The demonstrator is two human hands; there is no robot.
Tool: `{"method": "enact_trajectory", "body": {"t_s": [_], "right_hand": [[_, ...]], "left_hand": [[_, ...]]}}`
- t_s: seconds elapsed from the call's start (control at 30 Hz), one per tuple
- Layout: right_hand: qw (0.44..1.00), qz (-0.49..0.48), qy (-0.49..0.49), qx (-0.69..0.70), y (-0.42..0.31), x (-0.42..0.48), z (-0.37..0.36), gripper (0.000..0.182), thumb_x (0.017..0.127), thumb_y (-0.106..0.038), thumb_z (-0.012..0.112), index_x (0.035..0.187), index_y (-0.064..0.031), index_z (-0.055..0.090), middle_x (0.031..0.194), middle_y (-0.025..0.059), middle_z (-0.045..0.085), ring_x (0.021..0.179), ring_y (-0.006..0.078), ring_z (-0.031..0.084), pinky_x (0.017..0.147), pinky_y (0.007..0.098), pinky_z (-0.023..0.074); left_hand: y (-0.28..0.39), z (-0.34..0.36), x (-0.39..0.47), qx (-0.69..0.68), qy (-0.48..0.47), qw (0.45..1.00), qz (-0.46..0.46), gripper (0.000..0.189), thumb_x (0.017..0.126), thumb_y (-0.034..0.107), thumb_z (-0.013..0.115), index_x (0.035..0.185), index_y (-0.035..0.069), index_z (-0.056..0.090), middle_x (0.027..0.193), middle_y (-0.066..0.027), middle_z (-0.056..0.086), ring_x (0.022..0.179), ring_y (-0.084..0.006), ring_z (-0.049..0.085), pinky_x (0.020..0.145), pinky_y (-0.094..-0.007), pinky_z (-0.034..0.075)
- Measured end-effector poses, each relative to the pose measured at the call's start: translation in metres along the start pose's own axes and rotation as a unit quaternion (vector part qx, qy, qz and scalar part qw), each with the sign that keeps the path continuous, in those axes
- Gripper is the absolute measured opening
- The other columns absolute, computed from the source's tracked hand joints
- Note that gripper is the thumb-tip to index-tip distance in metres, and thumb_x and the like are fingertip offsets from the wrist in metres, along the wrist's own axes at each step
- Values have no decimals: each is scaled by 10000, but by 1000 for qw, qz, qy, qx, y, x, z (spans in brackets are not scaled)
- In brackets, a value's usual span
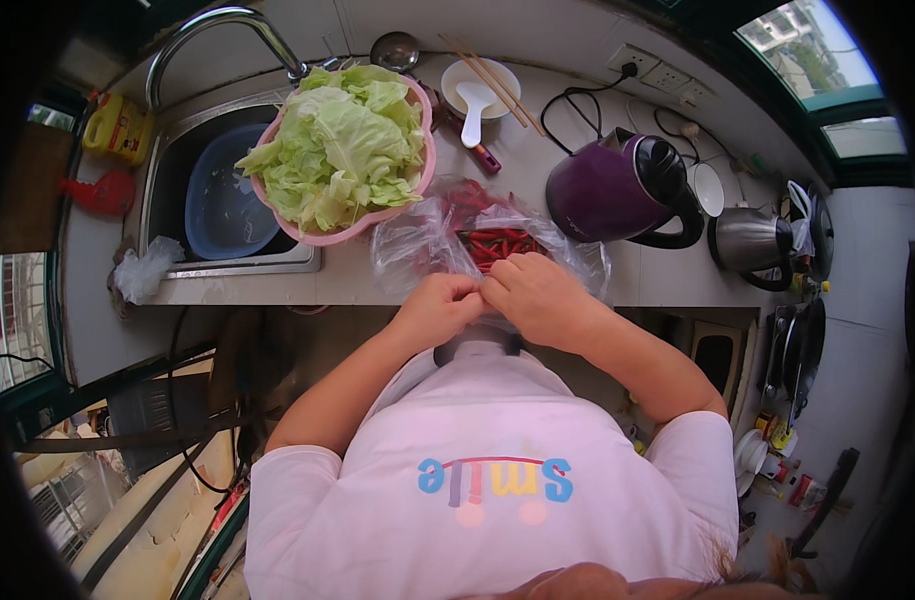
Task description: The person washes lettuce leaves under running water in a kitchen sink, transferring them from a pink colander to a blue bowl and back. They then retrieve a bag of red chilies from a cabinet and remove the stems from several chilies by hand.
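Note:
A clear plastic bag [409,244] lies opened out at the counter's front edge, with many slim red chili peppers [499,244] inside. My left hand [444,306] and my right hand [536,298] meet at the bag's near side, fingertips pinched together. Plastic film shows just below the fingers, and both hands appear closed on the bag's near edge. Whether a pepper is also between the fingertips is hidden. The knuckles of my right hand cover the lower part of the peppers.
Left of the bag, a pink basin [427,142] heaped with torn lettuce leaves [345,142] overlaps the sink [307,259], which holds a blue basin [202,187]. A purple electric kettle [592,187] stands right. Behind are a white bowl [506,73], a white spoon [473,112] and chopsticks [502,86].

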State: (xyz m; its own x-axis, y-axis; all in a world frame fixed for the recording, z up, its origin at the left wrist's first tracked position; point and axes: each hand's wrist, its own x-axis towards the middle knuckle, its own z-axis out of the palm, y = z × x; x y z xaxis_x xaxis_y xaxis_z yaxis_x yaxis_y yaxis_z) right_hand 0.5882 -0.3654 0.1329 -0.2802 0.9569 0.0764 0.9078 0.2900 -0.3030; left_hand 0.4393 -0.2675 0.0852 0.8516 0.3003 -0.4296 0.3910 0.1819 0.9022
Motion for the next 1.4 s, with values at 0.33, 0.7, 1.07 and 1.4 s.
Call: {"method": "enact_trajectory", "body": {"t_s": [0.33,0.7,1.07,1.4], "right_hand": [[999,31,36,-19,-7,-11,11,95,690,-129,533,742,-63,488,739,80,474,691,230,478,612,327,376],[877,258,67,398,-5,-10,19,84,814,-86,474,802,-4,488,648,60,484,638,230,503,584,331,406],[423,256,11,869,17,-20,12,109,886,-121,464,912,-24,507,715,-8,459,594,77,383,538,201,337],[580,316,65,748,51,-14,13,119,853,-116,454,869,-35,540,731,27,522,679,125,495,561,248,387]], "left_hand": [[-5,13,-6,-33,52,997,38,151,801,105,515,809,-4,618,607,-30,548,506,-92,497,470,-250,394],[-2,18,-5,256,204,864,382,138,721,19,564,858,17,577,685,-111,534,569,-266,522,509,-333,425],[-6,6,-4,60,107,936,331,108,830,27,535,933,5,556,826,-66,537,739,-128,524,652,-242,418],[-26,21,0,-117,91,963,227,65,855,35,507,916,20,524,844,-6,492,745,-67,465,669,-195,386]]}}
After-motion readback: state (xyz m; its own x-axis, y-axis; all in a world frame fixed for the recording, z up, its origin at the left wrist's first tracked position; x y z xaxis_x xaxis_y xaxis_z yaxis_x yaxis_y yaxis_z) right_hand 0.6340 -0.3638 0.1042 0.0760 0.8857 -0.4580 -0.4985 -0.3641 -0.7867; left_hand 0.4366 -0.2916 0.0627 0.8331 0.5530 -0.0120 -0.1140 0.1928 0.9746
